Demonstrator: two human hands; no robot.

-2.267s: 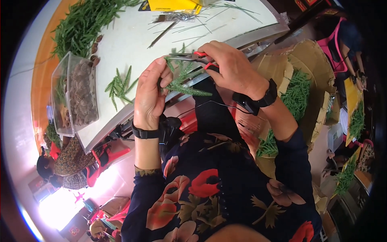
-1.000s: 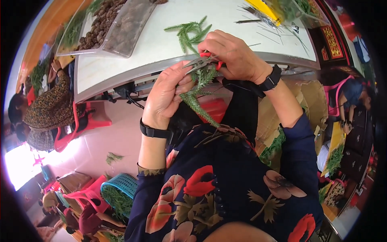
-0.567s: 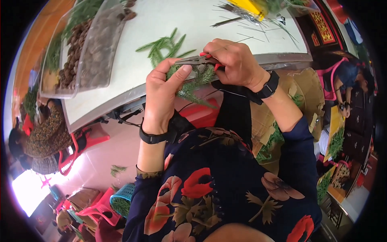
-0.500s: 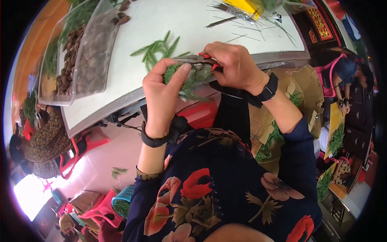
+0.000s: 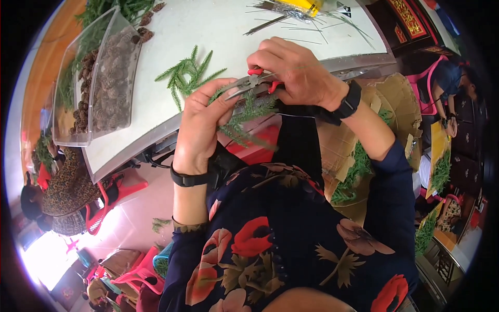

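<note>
Left hand (image 5: 200,127): fingers curled and pressed together around a green evergreen sprig (image 5: 244,117), thumb on top; the sprig sits at the near edge of the white table (image 5: 208,31), its tips trailing down toward the lap
Right hand (image 5: 299,73): closed around the red handles of a pair of pliers (image 5: 254,82); the metal nose points left and meets the sprig just beside the left thumb; whether the nose actually bites on anything cannot be told
Sprig, handling: judged light, soft and springy, with needles that may shed or bend; best pinched at the woody stem end, close to the tool, not by the feathery tips
Black wire (image 5: 299,115): a thin strand runs right from the sprig under the right wrist; probably stiff enough to keep a bend
Beyond the grip: loose green cuttings (image 5: 187,75) lie on the table just beyond the left hand; clear plastic trays of pine cones (image 5: 109,78) stand at far left; thin wires (image 5: 306,23) lie at the far right of the table
</note>
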